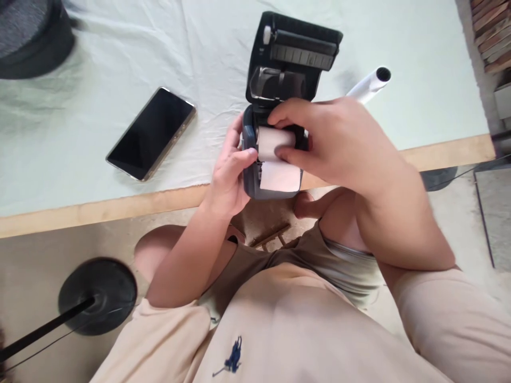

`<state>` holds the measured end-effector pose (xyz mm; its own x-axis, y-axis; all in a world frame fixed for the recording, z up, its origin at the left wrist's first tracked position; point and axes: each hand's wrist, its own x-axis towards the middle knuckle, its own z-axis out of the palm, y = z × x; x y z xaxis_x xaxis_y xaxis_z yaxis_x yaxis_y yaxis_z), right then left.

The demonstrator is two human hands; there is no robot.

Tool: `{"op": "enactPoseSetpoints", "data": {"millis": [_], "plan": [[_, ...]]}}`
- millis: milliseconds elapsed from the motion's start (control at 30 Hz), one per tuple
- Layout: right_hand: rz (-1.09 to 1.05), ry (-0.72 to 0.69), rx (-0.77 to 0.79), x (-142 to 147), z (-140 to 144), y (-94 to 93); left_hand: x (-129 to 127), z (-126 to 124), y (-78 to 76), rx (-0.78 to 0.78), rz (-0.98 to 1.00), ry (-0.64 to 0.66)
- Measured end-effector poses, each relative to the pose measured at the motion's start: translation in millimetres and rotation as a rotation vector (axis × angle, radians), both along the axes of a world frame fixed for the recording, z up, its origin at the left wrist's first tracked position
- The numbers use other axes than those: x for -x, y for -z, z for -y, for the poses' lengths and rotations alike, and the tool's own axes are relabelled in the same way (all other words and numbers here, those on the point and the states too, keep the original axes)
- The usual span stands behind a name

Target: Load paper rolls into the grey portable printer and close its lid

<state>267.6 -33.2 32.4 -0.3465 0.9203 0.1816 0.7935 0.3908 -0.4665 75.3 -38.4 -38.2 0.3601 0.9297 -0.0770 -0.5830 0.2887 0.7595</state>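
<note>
A small dark label printer (250,183) is held up over the table's front edge, its lid (295,32) swung open and tilted back. My left hand (231,173) grips the printer's left side, thumb on the rim. Inside the printer sits a white paper roll (271,139), with its loose end (279,177) lying over the front. My right hand (331,138) reaches in from the right, thumb and fingers closed about the roll's right part. The roll's right end is hidden by those fingers.
A phone (154,133) lies on the pale cloth (131,42) to the left. A black round object (34,42) stands at the far left. Behind my right hand lies a white tube (369,85). A black stand base (98,295) is on the floor, lower left.
</note>
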Motion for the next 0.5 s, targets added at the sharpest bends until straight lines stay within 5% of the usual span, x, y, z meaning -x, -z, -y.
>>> {"op": "enactPoseSetpoints", "data": {"millis": [133,300,400,500], "plan": [[0.083,0.078,0.061,3.2,2.0,-9.4,0.6,1.5,-0.2,0.006,-0.031,0.001],[-0.655,0.157,-0.065,-11.8,16.7,-21.8,0.7,0.3,-7.8,0.057,0.021,-0.016],[-0.987,0.169,-0.090,-31.6,8.3,-0.8,0.7,-3.4,-7.8,0.047,0.058,-0.010],[-0.852,0.133,-0.055,-51.8,-7.6,31.0,0.0,-6.1,-7.7,0.034,0.041,-0.019]]}}
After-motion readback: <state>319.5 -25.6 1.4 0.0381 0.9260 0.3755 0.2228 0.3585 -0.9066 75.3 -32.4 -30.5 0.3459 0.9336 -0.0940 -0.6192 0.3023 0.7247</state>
